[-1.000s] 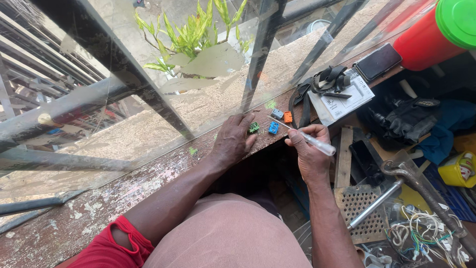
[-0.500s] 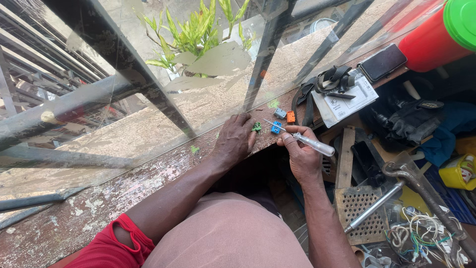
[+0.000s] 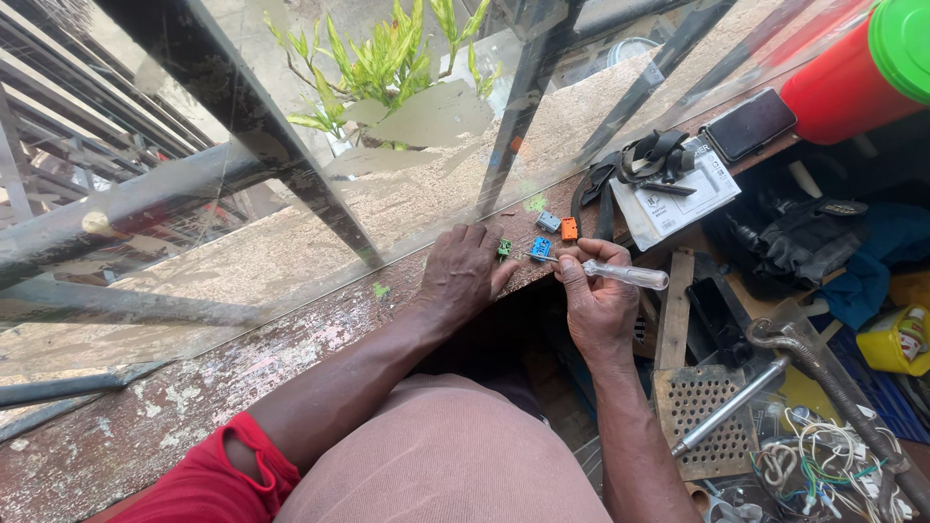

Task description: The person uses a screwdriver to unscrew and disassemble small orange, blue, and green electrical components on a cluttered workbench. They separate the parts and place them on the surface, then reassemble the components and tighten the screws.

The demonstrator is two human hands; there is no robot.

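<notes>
1. Your right hand (image 3: 599,310) has its grip closed around a clear-handled screwdriver (image 3: 620,275), tip at 9 o'clock touching the blue connector (image 3: 541,249).
2. Your left hand (image 3: 465,276) rests flat, fingers loose, on the bench (image 3: 291,339), thumb by the green connector (image 3: 504,249).

I can't see what my left hand (image 3: 467,276) presses on the ledge (image 3: 242,358); its palm covers that spot. The screwdriver (image 3: 620,275) tip is too small to tell whether it touches the blue block (image 3: 541,248). My right hand (image 3: 593,310) hides part of the shaft. The red jug (image 3: 845,85) is cut off at the edge, and the wire tangle (image 3: 814,465) is perhaps several cables.
</notes>
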